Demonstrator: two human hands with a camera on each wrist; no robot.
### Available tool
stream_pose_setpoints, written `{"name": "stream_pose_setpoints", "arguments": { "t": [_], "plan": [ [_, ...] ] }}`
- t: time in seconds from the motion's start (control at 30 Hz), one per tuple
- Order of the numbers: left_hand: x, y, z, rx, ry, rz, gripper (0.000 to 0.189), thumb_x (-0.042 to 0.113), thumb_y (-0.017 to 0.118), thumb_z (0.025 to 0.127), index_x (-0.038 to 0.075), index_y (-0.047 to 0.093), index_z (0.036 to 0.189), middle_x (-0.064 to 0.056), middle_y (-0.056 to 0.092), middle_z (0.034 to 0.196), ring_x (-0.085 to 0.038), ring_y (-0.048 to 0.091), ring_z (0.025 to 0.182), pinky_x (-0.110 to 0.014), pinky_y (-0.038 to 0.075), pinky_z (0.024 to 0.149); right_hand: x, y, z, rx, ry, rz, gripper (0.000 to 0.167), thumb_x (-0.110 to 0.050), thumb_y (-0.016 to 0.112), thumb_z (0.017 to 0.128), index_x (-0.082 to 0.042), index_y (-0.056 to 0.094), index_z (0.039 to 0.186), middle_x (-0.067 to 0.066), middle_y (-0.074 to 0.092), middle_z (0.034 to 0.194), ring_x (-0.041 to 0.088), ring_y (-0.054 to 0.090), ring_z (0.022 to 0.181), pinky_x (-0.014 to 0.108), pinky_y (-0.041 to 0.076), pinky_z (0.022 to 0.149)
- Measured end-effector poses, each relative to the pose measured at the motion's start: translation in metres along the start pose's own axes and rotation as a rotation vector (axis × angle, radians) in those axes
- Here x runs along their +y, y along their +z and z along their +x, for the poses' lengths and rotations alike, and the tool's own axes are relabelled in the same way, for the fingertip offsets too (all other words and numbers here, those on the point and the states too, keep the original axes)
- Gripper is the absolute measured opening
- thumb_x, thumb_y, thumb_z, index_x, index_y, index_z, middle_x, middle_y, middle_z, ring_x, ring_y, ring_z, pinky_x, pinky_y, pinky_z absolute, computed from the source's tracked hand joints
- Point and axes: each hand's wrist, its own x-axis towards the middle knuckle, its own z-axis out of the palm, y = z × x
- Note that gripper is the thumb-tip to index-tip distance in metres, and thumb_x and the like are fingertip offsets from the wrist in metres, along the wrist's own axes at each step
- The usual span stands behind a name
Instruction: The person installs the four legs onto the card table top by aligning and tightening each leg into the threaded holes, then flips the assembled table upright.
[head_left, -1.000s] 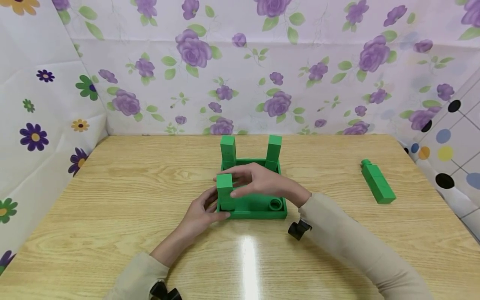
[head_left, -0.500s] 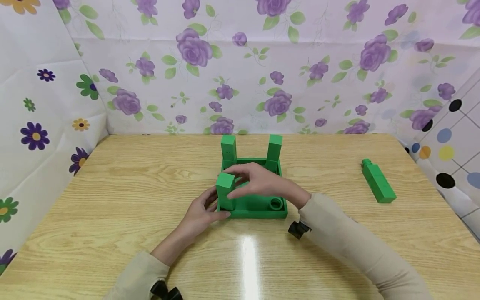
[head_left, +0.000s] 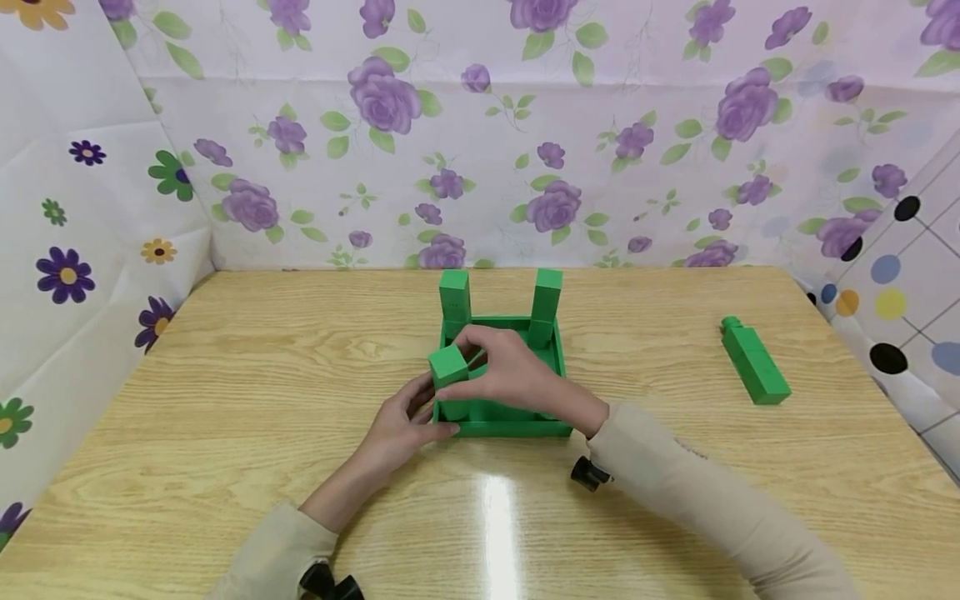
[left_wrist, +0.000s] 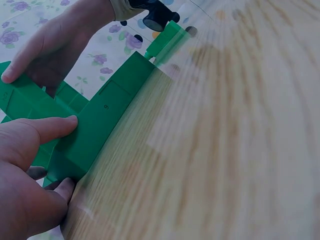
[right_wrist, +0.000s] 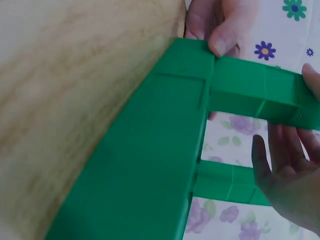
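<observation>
A shallow green tray with raised walls lies on the wooden table, with square green posts standing at its corners. My left hand grips the tray's near left corner, thumb on the front wall and fingers round the side. At that corner my right hand pinches the upper part of a green post between thumb and fingers. The post's top is turned at an angle to the tray. In the right wrist view the post shows seams between its stacked segments.
Two more green posts stand at the far left corner and far right corner of the tray. A loose green post with a threaded end lies on the table at the right. Patterned sheets enclose the table's back and sides.
The post at the near left corner has turned, its top face now skewed. My right hand's fingers have closed nearer round it. My left hand stays at the tray corner.
</observation>
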Motion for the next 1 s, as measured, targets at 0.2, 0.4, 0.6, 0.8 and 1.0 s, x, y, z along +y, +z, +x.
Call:
{"name": "stream_pose_setpoints", "arguments": {
  "t": [0.2, 0.4, 0.6, 0.8, 1.0],
  "plan": [
    [0.001, 0.000, -0.001, 0.017, -0.010, 0.011, 0.081, -0.001, 0.073, 0.083, 0.009, 0.031, 0.151, -0.010, 0.034, 0.151, -0.023, 0.034, 0.137, -0.031, 0.032, 0.111, -0.005, 0.010, -0.003, 0.107, 0.001, -0.084, 0.037, -0.028, 0.086, 0.075, -0.013, 0.054, 0.084, -0.006, 0.060, 0.081, 0.007, 0.060, 0.078, 0.023, 0.055, 0.070],
    [0.001, 0.000, -0.002, 0.032, -0.021, 0.024, 0.080, 0.000, 0.074, 0.082, 0.010, 0.033, 0.150, -0.011, 0.037, 0.149, -0.024, 0.035, 0.136, -0.031, 0.033, 0.111, -0.008, 0.015, -0.003, 0.149, 0.000, -0.141, 0.037, -0.029, 0.086, 0.074, -0.013, 0.053, 0.082, -0.007, 0.058, 0.079, 0.008, 0.059, 0.075, 0.021, 0.053, 0.065],
    [0.000, 0.000, -0.002, 0.022, -0.014, 0.026, 0.079, 0.001, 0.074, 0.082, 0.010, 0.035, 0.149, -0.011, 0.039, 0.147, -0.024, 0.036, 0.135, -0.034, 0.030, 0.113, -0.010, 0.016, -0.005, 0.109, 0.025, -0.170, 0.039, -0.033, 0.084, 0.076, -0.010, 0.064, 0.101, -0.004, 0.061, 0.091, 0.012, 0.059, 0.084, 0.024, 0.054, 0.071],
    [0.000, 0.001, -0.001, 0.002, -0.009, 0.002, 0.080, 0.001, 0.074, 0.083, 0.007, 0.032, 0.150, -0.011, 0.035, 0.150, -0.024, 0.032, 0.138, -0.034, 0.029, 0.113, -0.009, 0.005, -0.005, -0.030, 0.072, 0.003, 0.063, -0.028, 0.080, 0.081, -0.009, 0.053, 0.135, 0.003, 0.055, 0.131, 0.017, 0.051, 0.119, 0.033, 0.050, 0.095],
    [0.001, 0.002, 0.000, 0.027, -0.018, -0.006, 0.081, -0.002, 0.074, 0.081, 0.006, 0.032, 0.150, -0.012, 0.034, 0.151, -0.024, 0.030, 0.139, -0.028, 0.034, 0.109, -0.006, -0.019, 0.003, -0.202, 0.004, 0.228, 0.061, -0.013, 0.072, 0.088, -0.008, 0.046, 0.143, 0.003, 0.053, 0.137, 0.014, 0.046, 0.128, 0.033, 0.043, 0.103]
  ]
}}
